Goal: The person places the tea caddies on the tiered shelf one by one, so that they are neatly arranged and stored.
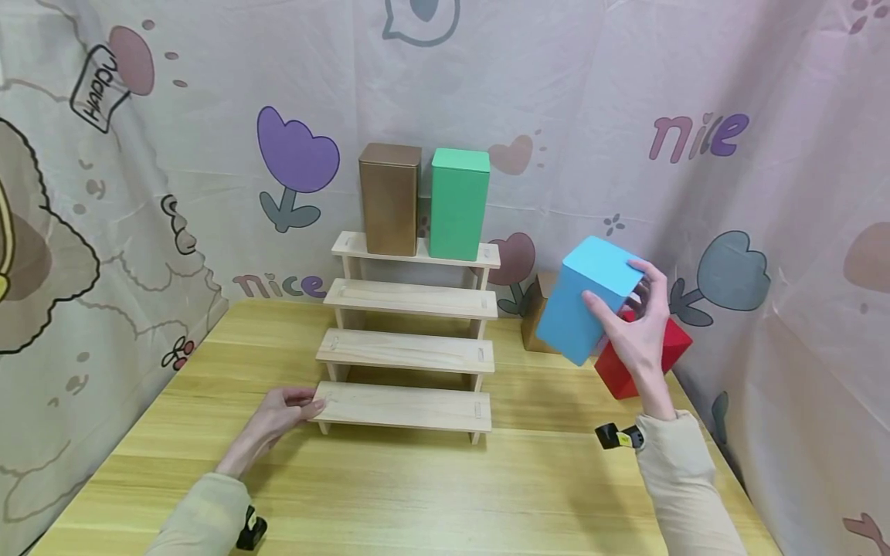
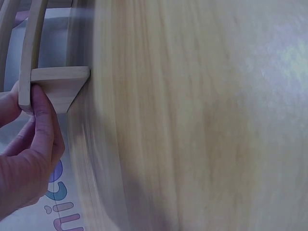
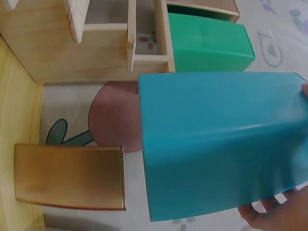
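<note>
In the head view, my right hand (image 1: 640, 324) grips a blue box (image 1: 589, 289) near its top, thumb on one side and fingers on the other. The box is tilted and held up off the table. My left hand (image 1: 276, 417) pinches the left end of the lowest step of a wooden stepped rack (image 1: 403, 405); the left wrist view shows thumb and fingers around that board end (image 2: 26, 91). On the rack's top step stand a brown box (image 1: 391, 201) and a green box (image 1: 459, 205), side by side.
A red box (image 1: 677, 345) is partly hidden behind my right hand. Against the backdrop, a second brown box (image 3: 70, 177) stands on the table, partly covered by the blue one in the head view. A patterned curtain (image 1: 556, 93) surrounds the wooden table (image 1: 389, 494).
</note>
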Demonstrator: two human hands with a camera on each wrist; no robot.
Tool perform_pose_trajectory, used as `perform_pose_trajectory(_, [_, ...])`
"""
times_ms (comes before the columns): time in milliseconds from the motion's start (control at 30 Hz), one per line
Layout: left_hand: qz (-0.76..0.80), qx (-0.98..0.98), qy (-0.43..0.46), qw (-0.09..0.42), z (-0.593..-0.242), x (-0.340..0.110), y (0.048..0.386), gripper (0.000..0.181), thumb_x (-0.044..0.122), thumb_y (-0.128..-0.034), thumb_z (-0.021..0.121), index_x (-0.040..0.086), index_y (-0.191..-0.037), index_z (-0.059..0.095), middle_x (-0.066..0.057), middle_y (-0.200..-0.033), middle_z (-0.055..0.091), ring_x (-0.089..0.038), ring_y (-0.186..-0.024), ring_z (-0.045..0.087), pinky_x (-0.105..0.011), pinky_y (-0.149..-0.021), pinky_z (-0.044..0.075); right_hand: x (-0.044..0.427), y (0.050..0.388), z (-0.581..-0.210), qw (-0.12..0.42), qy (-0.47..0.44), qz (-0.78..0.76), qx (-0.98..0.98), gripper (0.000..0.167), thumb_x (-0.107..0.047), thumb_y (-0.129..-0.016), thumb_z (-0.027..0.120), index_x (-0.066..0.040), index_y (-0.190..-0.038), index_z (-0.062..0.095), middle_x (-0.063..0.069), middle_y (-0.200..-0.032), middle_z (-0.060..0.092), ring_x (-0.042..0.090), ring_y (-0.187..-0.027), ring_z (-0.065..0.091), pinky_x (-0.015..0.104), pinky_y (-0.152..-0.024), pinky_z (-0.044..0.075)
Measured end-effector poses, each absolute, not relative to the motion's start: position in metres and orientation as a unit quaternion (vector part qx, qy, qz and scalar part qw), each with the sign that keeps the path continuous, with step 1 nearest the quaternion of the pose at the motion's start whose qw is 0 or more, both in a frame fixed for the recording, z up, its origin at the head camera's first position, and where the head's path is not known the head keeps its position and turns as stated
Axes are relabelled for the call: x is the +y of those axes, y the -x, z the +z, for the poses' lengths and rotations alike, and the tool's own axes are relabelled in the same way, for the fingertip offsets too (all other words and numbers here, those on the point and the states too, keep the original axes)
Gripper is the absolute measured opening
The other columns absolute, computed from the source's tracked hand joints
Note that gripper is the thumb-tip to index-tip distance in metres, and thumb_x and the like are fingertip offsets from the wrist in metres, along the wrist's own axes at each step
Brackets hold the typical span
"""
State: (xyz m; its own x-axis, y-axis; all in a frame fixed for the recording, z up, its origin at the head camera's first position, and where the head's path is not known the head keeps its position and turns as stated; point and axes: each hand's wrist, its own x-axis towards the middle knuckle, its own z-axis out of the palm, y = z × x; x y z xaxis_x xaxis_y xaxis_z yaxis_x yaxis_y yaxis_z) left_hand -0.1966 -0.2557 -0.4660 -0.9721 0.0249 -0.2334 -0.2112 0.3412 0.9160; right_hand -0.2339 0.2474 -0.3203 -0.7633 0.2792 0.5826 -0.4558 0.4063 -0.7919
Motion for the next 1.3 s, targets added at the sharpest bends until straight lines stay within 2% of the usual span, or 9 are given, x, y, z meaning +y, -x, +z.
perform_pose_trajectory(500, [0.576, 0.809, 0.053, 0.104, -0.466, -0.257, 0.197, 0.056, 0.012, -0.0966, 0.067, -0.022, -0.135, 0.045, -0.03, -0.12, 0.065, -0.011, -0.094, 0.065, -0.02, -0.079, 0.058, 0.218, 0.247, -0.305, 0.315, -0.129, 0.549, -0.763, 0.072, -0.019, -0.081, 0.078, -0.023, -0.144, 0.044, -0.004, -0.144, 0.051, 0.017, -0.127, 0.05, 0.056, -0.11, 0.045])
perform_pose_trajectory(733, [0.581, 0.805, 0.052, 0.106, -0.466, -0.257, 0.197, 0.057, 0.012, -0.0963, 0.067, -0.023, -0.136, 0.043, -0.029, -0.12, 0.065, -0.01, -0.093, 0.065, -0.019, -0.079, 0.058, 0.205, 0.252, -0.296, 0.296, -0.154, 0.561, -0.758, 0.071, -0.018, -0.082, 0.078, -0.021, -0.143, 0.043, 0.001, -0.145, 0.05, 0.025, -0.13, 0.05, 0.058, -0.112, 0.043])
perform_pose_trajectory(1000, [0.582, 0.805, 0.051, 0.105, -0.466, -0.257, 0.198, 0.055, 0.009, -0.0966, 0.066, -0.023, -0.135, 0.044, -0.028, -0.118, 0.066, -0.009, -0.091, 0.065, -0.019, -0.078, 0.058, 0.191, 0.26, -0.287, 0.266, -0.18, 0.574, -0.754, 0.068, -0.015, -0.084, 0.076, -0.018, -0.143, 0.043, 0.007, -0.144, 0.049, 0.029, -0.13, 0.051, 0.057, -0.113, 0.043])
perform_pose_trajectory(1133, [0.582, 0.804, 0.05, 0.106, -0.466, -0.257, 0.198, 0.056, 0.009, -0.0968, 0.065, -0.024, -0.136, 0.042, -0.03, -0.119, 0.065, -0.009, -0.091, 0.064, -0.019, -0.078, 0.058, 0.183, 0.262, -0.282, 0.239, -0.178, 0.585, -0.755, 0.067, -0.017, -0.085, 0.077, -0.021, -0.143, 0.043, 0.008, -0.143, 0.049, 0.028, -0.129, 0.051, 0.055, -0.114, 0.043])
perform_pose_trajectory(1300, [0.583, 0.804, 0.054, 0.109, -0.466, -0.257, 0.198, 0.057, 0.01, -0.0968, 0.065, -0.023, -0.137, 0.041, -0.03, -0.121, 0.064, -0.009, -0.092, 0.065, -0.02, -0.079, 0.059, 0.174, 0.266, -0.279, 0.226, -0.191, 0.583, -0.757, 0.068, -0.016, -0.085, 0.077, -0.02, -0.144, 0.042, 0.01, -0.144, 0.048, 0.029, -0.128, 0.05, 0.054, -0.115, 0.042])
